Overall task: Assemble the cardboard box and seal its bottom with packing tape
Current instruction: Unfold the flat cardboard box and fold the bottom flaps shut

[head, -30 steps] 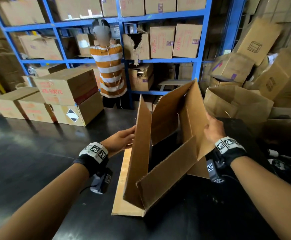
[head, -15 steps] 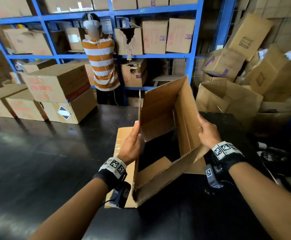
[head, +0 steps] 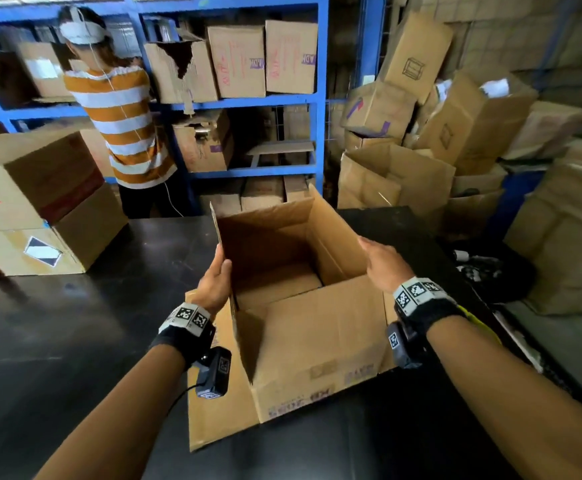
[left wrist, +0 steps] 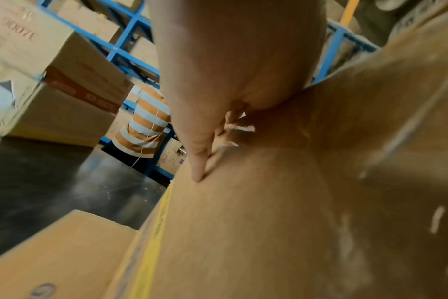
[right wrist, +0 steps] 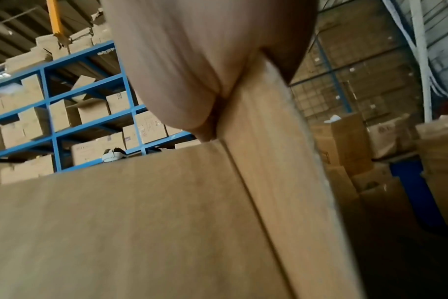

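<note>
A brown cardboard box (head: 317, 344) stands on the black table (head: 74, 323), spread into a square with its open top facing me. Its lower flaps (head: 275, 285) lie folded inward at the bottom. My left hand (head: 217, 280) holds the upright left flap, fingers (left wrist: 198, 161) straight along the outer face and thumb at the edge. The flap on the right side runs between the thumb and palm of my right hand (head: 381, 263), as the right wrist view shows for the cardboard (right wrist: 256, 113).
A flat cardboard sheet (head: 213, 420) lies under the box's left side. Sealed cartons (head: 40, 209) sit stacked at the table's left. A person in a striped shirt (head: 123, 126) stands at the blue shelving (head: 320, 98). Loose boxes (head: 455, 133) are piled at the right.
The box has swung from a skewed, half-flattened shape to a squared one standing on the table. My left hand moved up onto the left flap's edge. The right hand stayed on the right flap.
</note>
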